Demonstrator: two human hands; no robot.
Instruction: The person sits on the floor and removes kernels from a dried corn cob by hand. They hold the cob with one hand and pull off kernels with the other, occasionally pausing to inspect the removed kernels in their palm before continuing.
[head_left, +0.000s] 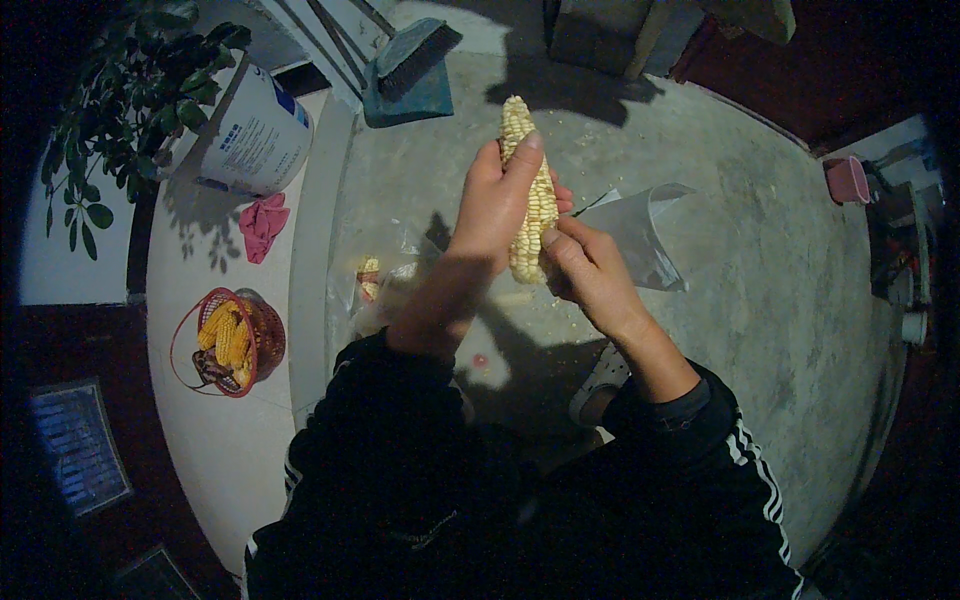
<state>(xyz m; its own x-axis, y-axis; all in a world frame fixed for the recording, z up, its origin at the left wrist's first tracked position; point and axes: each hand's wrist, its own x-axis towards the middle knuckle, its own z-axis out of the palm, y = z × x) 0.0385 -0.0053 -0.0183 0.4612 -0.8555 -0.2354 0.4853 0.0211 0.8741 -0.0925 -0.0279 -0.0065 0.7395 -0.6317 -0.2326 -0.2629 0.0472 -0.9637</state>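
Observation:
My left hand is wrapped around a pale ear of corn, its thumb lying along the upper kernels. The cob points away from me, slightly tilted, above the floor. At the cob's lower right side, my right hand has its curled fingers and thumb against the kernels; whether it grips the cob or a loose kernel is not clear. Under my left forearm, a clear plastic bag lies near a piece of cob with reddish gaps. Another translucent plastic bag stands partly open beyond my right hand.
A red basket of yellow corn ears and a pink cloth rest on the raised ledge at left, beside a white bucket near a leafy plant. A broom and dustpan stand ahead. Loose kernels dot the concrete floor.

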